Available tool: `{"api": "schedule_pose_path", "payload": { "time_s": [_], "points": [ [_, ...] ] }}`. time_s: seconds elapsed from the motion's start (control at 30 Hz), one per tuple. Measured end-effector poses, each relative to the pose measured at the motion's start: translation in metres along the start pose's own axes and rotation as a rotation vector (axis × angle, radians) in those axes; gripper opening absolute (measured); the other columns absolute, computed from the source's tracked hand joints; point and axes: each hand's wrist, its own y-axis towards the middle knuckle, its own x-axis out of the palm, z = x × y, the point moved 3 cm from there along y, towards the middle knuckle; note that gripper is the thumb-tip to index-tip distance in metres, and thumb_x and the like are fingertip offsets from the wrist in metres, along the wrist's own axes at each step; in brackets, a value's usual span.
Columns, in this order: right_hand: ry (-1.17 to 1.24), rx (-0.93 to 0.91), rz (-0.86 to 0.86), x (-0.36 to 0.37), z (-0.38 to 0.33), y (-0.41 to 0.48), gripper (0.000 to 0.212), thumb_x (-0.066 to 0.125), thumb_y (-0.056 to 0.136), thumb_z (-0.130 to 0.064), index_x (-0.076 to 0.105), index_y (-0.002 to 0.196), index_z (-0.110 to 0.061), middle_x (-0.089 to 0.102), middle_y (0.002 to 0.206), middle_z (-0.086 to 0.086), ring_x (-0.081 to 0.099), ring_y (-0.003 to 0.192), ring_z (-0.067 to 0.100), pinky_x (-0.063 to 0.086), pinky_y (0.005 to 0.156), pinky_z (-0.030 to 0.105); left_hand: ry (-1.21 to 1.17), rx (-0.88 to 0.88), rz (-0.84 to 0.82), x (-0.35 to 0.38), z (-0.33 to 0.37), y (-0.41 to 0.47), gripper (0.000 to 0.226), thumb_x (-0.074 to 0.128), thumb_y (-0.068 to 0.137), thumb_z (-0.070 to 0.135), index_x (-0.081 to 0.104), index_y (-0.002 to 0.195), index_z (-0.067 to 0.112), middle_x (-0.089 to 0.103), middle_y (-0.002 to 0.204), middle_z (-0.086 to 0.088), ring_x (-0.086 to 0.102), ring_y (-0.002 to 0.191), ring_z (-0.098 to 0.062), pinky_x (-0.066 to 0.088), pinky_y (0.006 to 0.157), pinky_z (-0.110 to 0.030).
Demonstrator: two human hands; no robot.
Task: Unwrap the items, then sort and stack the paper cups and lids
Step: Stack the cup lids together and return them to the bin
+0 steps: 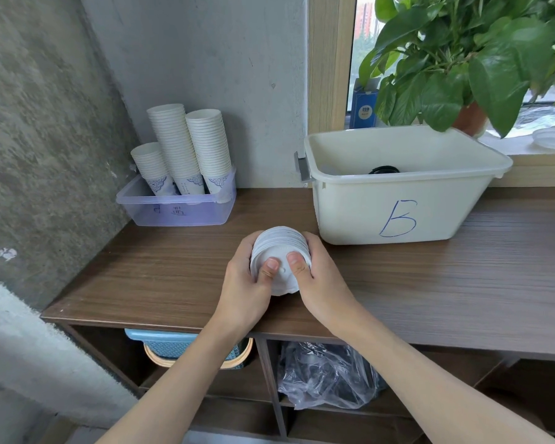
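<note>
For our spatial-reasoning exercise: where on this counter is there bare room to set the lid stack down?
Bare wood lies left of both hands, in front of the purple tray, and right, in front of the bin marked B. The back is crowded by tray and bin.

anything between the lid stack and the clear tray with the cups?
Nothing visible. Both hands hold the lid stack over bare counter; the clear tray sits back-left, path open. Bin B is off to the right.

Wooden counter – purple tray, white bin on top.
</note>
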Motion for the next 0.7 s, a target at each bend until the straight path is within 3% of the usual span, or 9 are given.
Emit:
{"api": "schedule_pose_path", "payload": {
  "time_s": [0.07,0.2,0.27,0.33,0.4,0.5,0.7],
  "points": [
    [-0.003,0.001,0.026,-0.0011,-0.0001,-0.0003,0.041,0.044,0.098,-0.032,0.042,0.134,-0.013,0.052,0.126,0.002,0.05,0.116,0.013,0.04,0.102,0.03,0.022,0.002,-0.024,0.0023,-0.0009,0.0002,0.036,0.057,0.088,0.029,0.054,0.123,0.021,0.066,0.11,0.015,0.062,0.102,0.005,0.043,0.084,-0.007],
    [-0.058,-0.022,0.085,-0.0025,-0.0019,0.0,0.04,0.048,0.098,-0.025,0.043,0.134,-0.01,0.049,0.125,0.001,0.046,0.112,0.009,0.03,0.09,0.002,0.047,-0.005,-0.021,0.0021,-0.0018,-0.0017,0.038,0.055,0.087,0.034,0.056,0.122,0.019,0.067,0.109,0.012,0.061,0.099,0.009,0.042,0.08,-0.004],
    [-0.06,-0.025,0.103,-0.0026,-0.0014,0.0003,0.039,0.049,0.098,-0.028,0.045,0.131,-0.009,0.05,0.121,0.001,0.048,0.11,0.011,0.032,0.088,0.004,0.051,0.007,-0.02,0.0027,-0.0004,-0.0026,0.035,0.055,0.088,0.034,0.054,0.122,0.023,0.065,0.109,0.015,0.06,0.1,0.011,0.042,0.081,-0.004],
    [-0.048,-0.013,0.104,-0.002,0.0013,0.0009,0.038,0.049,0.097,-0.031,0.047,0.127,-0.008,0.053,0.12,0.005,0.051,0.109,0.015,0.037,0.091,0.015,0.06,0.028,-0.026,0.0037,0.0003,-0.002,0.033,0.055,0.09,0.032,0.049,0.123,0.029,0.062,0.11,0.022,0.058,0.103,0.014,0.04,0.083,-0.003],
    [-0.026,0.003,0.091,-0.0008,0.0027,0.0008,0.04,0.049,0.095,-0.036,0.047,0.124,-0.009,0.054,0.118,0.006,0.052,0.107,0.015,0.038,0.09,0.019,0.055,0.029,-0.027,0.0042,0.0005,-0.002,0.031,0.055,0.092,0.043,0.048,0.121,0.036,0.064,0.106,0.028,0.059,0.104,0.012,0.04,0.083,-0.003],
    [-0.02,0.007,0.082,0.0005,0.0026,0.0008,0.047,0.042,0.087,-0.047,0.048,0.118,-0.012,0.056,0.112,0.003,0.053,0.102,0.013,0.039,0.083,0.013,0.059,0.051,-0.01,0.0034,0.0023,-0.0039,0.052,0.047,0.084,0.074,0.048,0.12,0.036,0.063,0.108,0.036,0.06,0.104,0.01,0.041,0.082,-0.004],
    [-0.023,-0.016,0.066,0.0002,0.0042,0.0011,0.033,0.046,0.093,-0.042,0.049,0.111,-0.014,0.059,0.106,0.002,0.055,0.098,0.014,0.039,0.078,0.008,0.042,0.078,0.018,0.0045,0.0049,-0.0069,0.076,0.039,0.075,0.086,0.05,0.116,0.024,0.064,0.1,0.023,0.061,0.096,0.01,0.042,0.077,-0.004]
  ]
}}
